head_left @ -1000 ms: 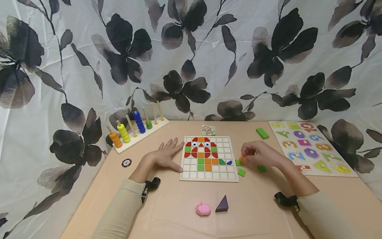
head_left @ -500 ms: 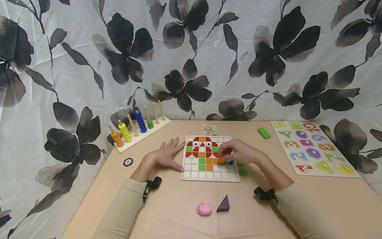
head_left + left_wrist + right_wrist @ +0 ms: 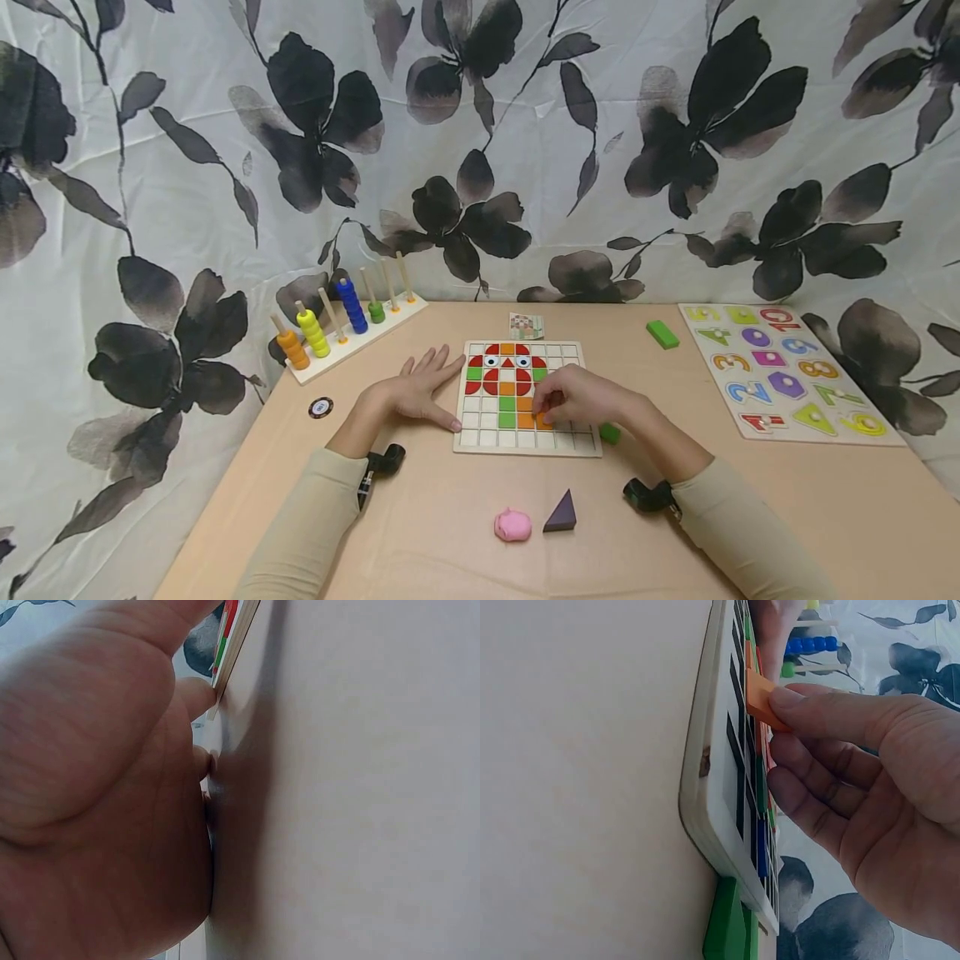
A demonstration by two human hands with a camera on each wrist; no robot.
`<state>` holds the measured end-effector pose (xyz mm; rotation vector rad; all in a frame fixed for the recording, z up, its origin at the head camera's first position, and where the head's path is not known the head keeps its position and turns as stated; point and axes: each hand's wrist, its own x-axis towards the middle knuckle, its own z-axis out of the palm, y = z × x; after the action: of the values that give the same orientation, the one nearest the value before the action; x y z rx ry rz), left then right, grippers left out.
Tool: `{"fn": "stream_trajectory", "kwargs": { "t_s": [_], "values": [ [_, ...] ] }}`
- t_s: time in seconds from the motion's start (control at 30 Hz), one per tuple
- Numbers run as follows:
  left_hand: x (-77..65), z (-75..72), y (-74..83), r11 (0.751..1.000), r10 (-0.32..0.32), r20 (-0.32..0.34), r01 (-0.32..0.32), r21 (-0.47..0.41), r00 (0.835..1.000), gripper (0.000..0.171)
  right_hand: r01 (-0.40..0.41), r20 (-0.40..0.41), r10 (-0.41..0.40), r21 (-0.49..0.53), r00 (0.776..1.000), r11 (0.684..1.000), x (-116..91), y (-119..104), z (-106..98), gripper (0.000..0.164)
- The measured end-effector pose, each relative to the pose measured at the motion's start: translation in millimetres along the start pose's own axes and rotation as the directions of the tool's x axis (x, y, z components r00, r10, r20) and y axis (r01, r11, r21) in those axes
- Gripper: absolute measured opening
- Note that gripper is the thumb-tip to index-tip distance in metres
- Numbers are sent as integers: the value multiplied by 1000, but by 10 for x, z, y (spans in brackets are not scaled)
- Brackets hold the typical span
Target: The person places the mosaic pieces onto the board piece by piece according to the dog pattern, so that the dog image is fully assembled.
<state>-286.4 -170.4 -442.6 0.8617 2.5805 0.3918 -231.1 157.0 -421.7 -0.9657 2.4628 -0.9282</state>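
A white grid board (image 3: 480, 442) lies on the table, with red, green and orange tiles and two eye tiles set in its squares. My right hand (image 3: 581, 396) pinches an orange square tile (image 3: 763, 700) between thumb and fingers, tilted, at the board's lower middle squares. In the right wrist view a blue piece (image 3: 762, 847) sits in the board, and green tiles (image 3: 726, 919) lie against its edge. Fingers spread, my left hand (image 3: 416, 392) rests on the table, its thumb and fingertips touching the board's left edge.
A peg stacker (image 3: 352, 337) with coloured rings stands back left, above a round black chip (image 3: 321, 407). A small picture card (image 3: 527, 326) lies behind the board. Right are a green block (image 3: 663, 334) and a number board (image 3: 795, 375). In front sit a pink figure (image 3: 513, 525) and dark triangular block (image 3: 561, 512).
My right hand has carried the orange tile left from beside the board to over it, then slightly lower to the squares next to the orange ones. The left hand stays put.
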Motion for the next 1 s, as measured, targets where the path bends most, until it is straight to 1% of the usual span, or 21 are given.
{"fn": "stream_trajectory", "kwargs": {
  "t_s": [0.17,0.33,0.4,0.53,0.67,0.77,0.87,1.0],
  "values": [
    [-10,-8,-2,1000,1,3,-1,4,1000,121,-17,-17,16,-37,1000,999,-2,-7,13,13],
    [-4,8,-13,1000,6,-2,-6,8,1000,121,-1,-26,-2,-93,1000,996,5,28,37,13],
    [8,13,-21,1000,7,-2,-7,11,1000,122,-1,-45,-3,-104,999,995,-8,45,29,14],
    [20,1,-16,1000,6,1,-6,11,1000,122,-20,-120,7,-111,993,994,-94,68,-65,18],
    [13,-13,-1,1000,3,5,-3,6,1000,122,-44,-227,26,-72,974,996,-269,161,-201,25],
    [8,-13,2,1000,3,4,-3,7,1000,122,-71,-277,56,-42,959,997,-426,282,-279,28],
    [5,-5,-2,1000,9,-2,-9,8,1000,121,-98,-265,89,-18,960,995,-567,410,-325,28],
    [0,10,-8,1000,16,-13,-16,3,1000,120,-116,-199,112,-13,974,993,-662,558,-336,22]
  ]
}}
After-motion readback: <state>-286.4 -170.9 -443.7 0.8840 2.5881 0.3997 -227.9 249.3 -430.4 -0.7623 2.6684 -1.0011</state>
